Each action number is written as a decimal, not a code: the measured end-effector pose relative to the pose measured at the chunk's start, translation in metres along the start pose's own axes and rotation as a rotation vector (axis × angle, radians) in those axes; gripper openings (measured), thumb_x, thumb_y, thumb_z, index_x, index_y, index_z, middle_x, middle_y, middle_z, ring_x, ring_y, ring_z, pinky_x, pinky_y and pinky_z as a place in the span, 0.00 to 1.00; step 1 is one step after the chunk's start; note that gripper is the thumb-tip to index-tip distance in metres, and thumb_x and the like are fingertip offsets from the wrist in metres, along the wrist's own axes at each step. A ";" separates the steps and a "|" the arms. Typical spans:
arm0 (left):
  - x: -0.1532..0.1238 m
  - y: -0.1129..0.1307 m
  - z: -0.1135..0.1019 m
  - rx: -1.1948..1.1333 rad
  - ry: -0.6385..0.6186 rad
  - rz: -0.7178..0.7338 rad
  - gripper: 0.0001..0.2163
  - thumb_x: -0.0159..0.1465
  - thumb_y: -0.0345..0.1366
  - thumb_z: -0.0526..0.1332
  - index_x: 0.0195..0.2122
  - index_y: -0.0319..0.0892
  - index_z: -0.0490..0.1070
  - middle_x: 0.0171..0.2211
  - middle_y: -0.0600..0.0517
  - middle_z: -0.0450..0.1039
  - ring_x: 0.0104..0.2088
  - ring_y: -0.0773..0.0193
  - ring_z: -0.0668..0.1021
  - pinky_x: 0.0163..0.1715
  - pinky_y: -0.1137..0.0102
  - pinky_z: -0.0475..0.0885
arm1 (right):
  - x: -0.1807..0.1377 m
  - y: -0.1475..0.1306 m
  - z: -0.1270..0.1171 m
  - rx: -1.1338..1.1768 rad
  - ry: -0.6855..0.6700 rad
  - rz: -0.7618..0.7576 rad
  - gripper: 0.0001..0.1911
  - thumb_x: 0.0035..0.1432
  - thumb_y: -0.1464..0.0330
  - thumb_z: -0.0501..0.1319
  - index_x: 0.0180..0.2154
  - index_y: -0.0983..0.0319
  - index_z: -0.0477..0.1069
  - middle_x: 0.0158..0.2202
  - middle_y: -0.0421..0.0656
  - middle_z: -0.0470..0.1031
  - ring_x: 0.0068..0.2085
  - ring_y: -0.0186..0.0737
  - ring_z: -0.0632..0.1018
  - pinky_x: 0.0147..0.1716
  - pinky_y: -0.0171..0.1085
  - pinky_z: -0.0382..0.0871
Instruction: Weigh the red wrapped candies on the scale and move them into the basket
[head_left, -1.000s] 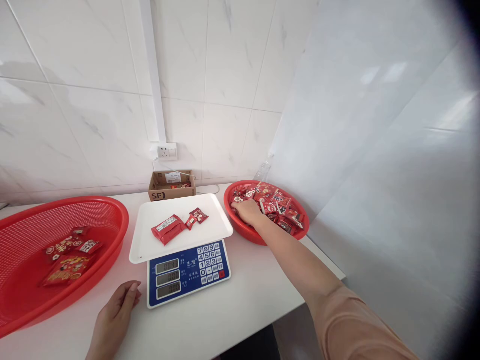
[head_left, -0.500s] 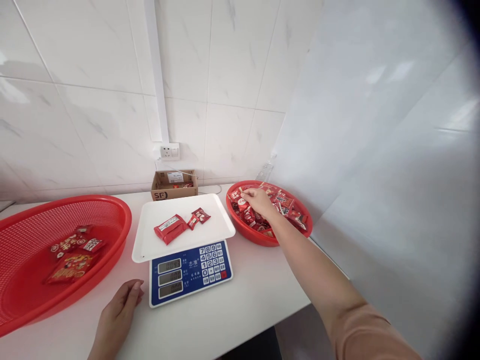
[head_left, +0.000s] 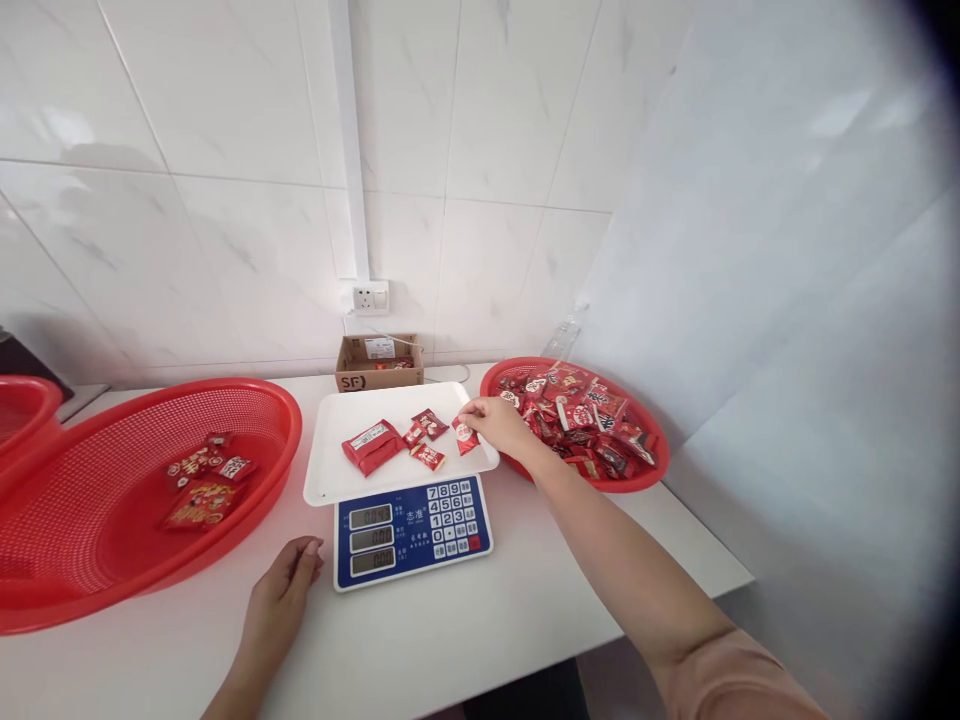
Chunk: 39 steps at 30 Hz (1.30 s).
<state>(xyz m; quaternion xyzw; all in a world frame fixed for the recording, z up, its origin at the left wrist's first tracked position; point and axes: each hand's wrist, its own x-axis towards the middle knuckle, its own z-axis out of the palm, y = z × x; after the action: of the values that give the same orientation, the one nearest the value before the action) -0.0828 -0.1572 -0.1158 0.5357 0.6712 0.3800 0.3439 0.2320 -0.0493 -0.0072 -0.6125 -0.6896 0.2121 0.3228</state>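
My right hand (head_left: pixel 501 424) pinches a small red snack packet (head_left: pixel 465 437) over the right side of the white weighing tray (head_left: pixel 322 450). On that tray lie a larger red packet (head_left: pixel 373 447), a dark red packet (head_left: pixel 430 423), a small red packet (head_left: pixel 412 434) and a red packet with pale lettering (head_left: pixel 427 457). Below the tray, the blue panel of the digital scale (head_left: pixel 416 525) shows three displays and a keypad. My left hand (head_left: pixel 281 590) rests on the table left of the scale, its fingers curled together with nothing visible in them.
At the right, a red basket (head_left: pixel 660 470) is heaped with red packets. A larger red basket (head_left: pixel 97 480) at the left holds several packets, with part of another red basket (head_left: pixel 22 410) beyond it. A small cardboard box (head_left: pixel 379 378) stands behind the tray against the tiled wall.
My right hand has moved left from the right basket to above the tray, carrying a packet. Another red packet now lies on the tray. The whole view has shifted; my left hand stays beside the scale.
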 end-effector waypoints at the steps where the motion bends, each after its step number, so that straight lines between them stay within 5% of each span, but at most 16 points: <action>1: 0.000 0.000 0.000 -0.007 0.001 0.003 0.22 0.51 0.58 0.52 0.34 0.44 0.68 0.27 0.52 0.73 0.31 0.59 0.77 0.35 0.67 0.72 | -0.001 -0.001 0.000 0.035 0.007 -0.004 0.10 0.52 0.69 0.57 0.34 0.61 0.76 0.32 0.41 0.78 0.33 0.35 0.77 0.36 0.33 0.68; 6: 0.000 -0.001 0.001 -0.027 -0.004 0.015 0.22 0.53 0.57 0.51 0.34 0.44 0.68 0.26 0.53 0.72 0.30 0.61 0.76 0.34 0.68 0.71 | -0.021 -0.003 -0.002 0.105 0.080 -0.041 0.15 0.52 0.69 0.58 0.43 0.59 0.72 0.43 0.43 0.76 0.41 0.36 0.76 0.43 0.35 0.67; 10: -0.001 -0.002 0.000 -0.029 -0.015 0.030 0.20 0.54 0.55 0.51 0.34 0.44 0.68 0.27 0.53 0.71 0.31 0.62 0.75 0.35 0.69 0.71 | -0.062 0.008 -0.001 0.187 0.174 -0.026 0.13 0.53 0.65 0.56 0.40 0.60 0.73 0.41 0.44 0.76 0.41 0.39 0.76 0.43 0.38 0.68; 18: -0.002 0.001 0.002 -0.051 0.000 0.047 0.18 0.55 0.53 0.52 0.33 0.44 0.69 0.25 0.54 0.70 0.29 0.64 0.74 0.34 0.70 0.71 | -0.145 0.074 0.033 0.458 0.247 0.313 0.20 0.48 0.51 0.58 0.34 0.61 0.72 0.30 0.46 0.76 0.31 0.41 0.76 0.34 0.41 0.72; 27: -0.004 0.005 0.000 -0.021 0.002 0.028 0.18 0.55 0.53 0.51 0.33 0.44 0.69 0.25 0.54 0.70 0.29 0.64 0.74 0.34 0.70 0.70 | -0.151 0.086 0.064 0.186 0.210 0.316 0.15 0.51 0.55 0.54 0.33 0.58 0.72 0.35 0.44 0.77 0.35 0.43 0.76 0.39 0.42 0.69; 39: -0.002 0.001 0.002 -0.019 -0.010 0.009 0.19 0.55 0.54 0.52 0.35 0.43 0.68 0.27 0.53 0.71 0.30 0.63 0.74 0.35 0.69 0.71 | -0.152 0.083 0.066 0.069 0.192 0.266 0.15 0.54 0.59 0.51 0.34 0.57 0.72 0.36 0.43 0.77 0.36 0.41 0.76 0.38 0.40 0.68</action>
<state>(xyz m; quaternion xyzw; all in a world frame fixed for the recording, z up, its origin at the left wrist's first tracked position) -0.0808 -0.1587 -0.1160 0.5372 0.6634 0.3851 0.3508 0.2505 -0.1782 -0.1393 -0.7045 -0.5607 0.2172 0.3770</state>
